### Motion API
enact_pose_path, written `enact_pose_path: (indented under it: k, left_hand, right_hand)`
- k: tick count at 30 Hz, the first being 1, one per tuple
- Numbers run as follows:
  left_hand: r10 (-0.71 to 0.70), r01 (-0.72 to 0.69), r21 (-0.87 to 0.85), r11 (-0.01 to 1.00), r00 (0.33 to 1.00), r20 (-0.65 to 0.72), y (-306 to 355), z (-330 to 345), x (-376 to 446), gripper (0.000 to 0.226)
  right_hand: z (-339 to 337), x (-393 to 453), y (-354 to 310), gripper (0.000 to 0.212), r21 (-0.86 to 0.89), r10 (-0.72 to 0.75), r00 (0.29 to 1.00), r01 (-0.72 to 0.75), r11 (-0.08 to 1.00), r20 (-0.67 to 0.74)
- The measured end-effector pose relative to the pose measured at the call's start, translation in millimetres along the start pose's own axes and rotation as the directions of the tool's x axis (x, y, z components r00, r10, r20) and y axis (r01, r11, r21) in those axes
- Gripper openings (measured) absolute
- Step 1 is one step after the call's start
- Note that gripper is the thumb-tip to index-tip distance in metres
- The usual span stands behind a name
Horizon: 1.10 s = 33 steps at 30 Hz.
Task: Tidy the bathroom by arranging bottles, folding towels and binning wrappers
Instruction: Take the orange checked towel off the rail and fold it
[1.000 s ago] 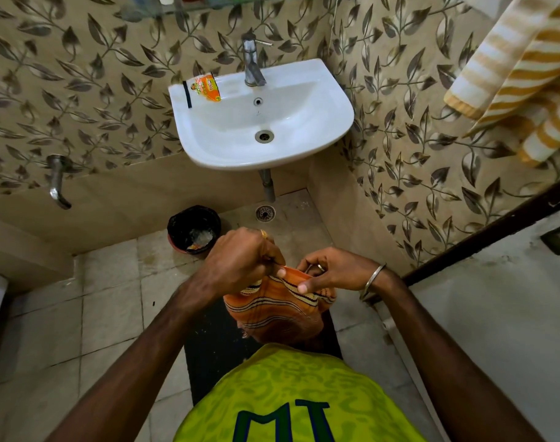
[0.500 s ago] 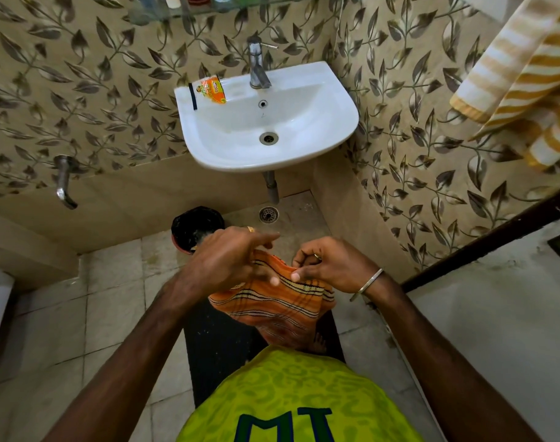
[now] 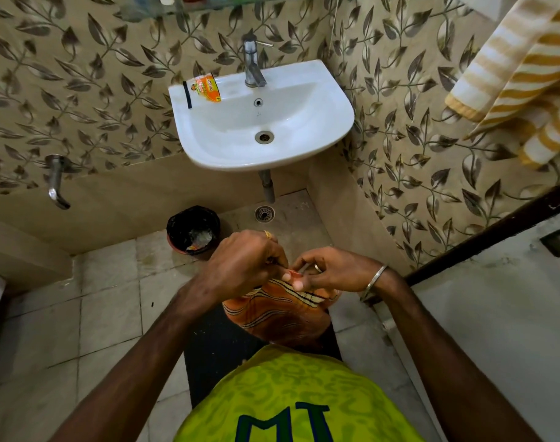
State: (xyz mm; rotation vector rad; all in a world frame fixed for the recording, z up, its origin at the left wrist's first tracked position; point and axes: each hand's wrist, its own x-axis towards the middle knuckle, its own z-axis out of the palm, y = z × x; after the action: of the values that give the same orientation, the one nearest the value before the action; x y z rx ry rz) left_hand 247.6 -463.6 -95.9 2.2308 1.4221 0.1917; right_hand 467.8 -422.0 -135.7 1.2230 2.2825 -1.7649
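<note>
Orange cloth with dark and cream stripes, a small towel (image 3: 272,311), hangs bunched in front of the person's chest, above a black floor mat (image 3: 214,342). Both hands are close together at its top edge. The left hand (image 3: 243,266) is curled over the cloth and grips it. The right hand (image 3: 329,271) pinches the same edge between thumb and fingers. A metal bangle sits on the right wrist; rings show on both hands.

White wall-mounted sink (image 3: 336,122) stands ahead, with a chrome tap (image 3: 253,65) at its rear. An orange wrapper (image 3: 206,87) lies on the sink's back left ledge, just beside a thin black strip (image 3: 187,94). A black-lined bin (image 3: 192,231) sits on the tiled floor below and left of the sink, with some clear and coloured waste inside. A yellow-and-white striped towel (image 3: 524,71) hangs at upper right. Bottles on the glass shelf at top are cut off by the frame edge.
</note>
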Motion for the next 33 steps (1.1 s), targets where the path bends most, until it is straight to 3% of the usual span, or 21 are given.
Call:
enact_pose_path:
  k: [3, 9, 15, 20, 22, 25, 27, 29, 33]
  left_hand:
    - [-0.026, 0.027, -0.019, 0.999, 1.000, 0.016, -1, -3, 0, 0.014]
    - [-0.095, 0.094, -0.024, 0.995, 0.995, -0.017, -8, -10, -5, 0.019]
    - [-0.126, 0.123, -0.053, 0.991, 0.991, -0.052, -16, -17, -9, 0.017]
    - [-0.166, 0.163, -0.047, 0.986, 0.983, -0.082, -21, -19, -10, 0.017]
    - [-0.182, 0.180, -0.037, 0.983, 0.983, -0.041, -23, -18, -9, 0.027]
    - [-0.180, 0.184, -0.035, 0.982, 0.980, 0.081, -21, -14, -3, 0.066]
    - [-0.131, 0.135, -0.018, 0.991, 0.982, 0.133, -12, -7, 4, 0.079]
    - [-0.068, 0.071, -0.017, 0.997, 0.988, 0.141, -4, 4, 9, 0.074]
    - [-0.039, 0.039, 0.001, 0.999, 0.998, 0.044, 0, 13, 15, 0.034]
  right_hand:
    - [-3, -2, 14, 0.026, -0.008, 0.064, 0.996, -0.064, 0.998, 0.056]
    - [-6, -5, 20, 0.029, 0.118, 0.046, 0.989, -0.029, 0.993, -0.143]
    - [-5, -4, 10, 0.011, 0.036, -0.011, 0.975, 0.020, 0.999, -0.222]
    - [-3, -5, 3, 0.015, 0.007, -0.055, 0.961, 0.059, 0.998, -0.270]
    - [-2, -6, 1, 0.014, 0.004, -0.062, 0.962, 0.065, 0.998, -0.265]
    - [-1, -6, 0, 0.014, 0.008, -0.067, 0.965, 0.071, 0.997, -0.255]
    - [0, -5, -1, 0.012, 0.020, -0.076, 0.965, 0.083, 0.996, -0.250]
    - [1, -3, -1, 0.006, 0.015, -0.104, 0.962, 0.111, 0.994, -0.251]
    - [-2, 2, 5, 0.006, 0.050, -0.117, 0.956, 0.135, 0.990, -0.269]
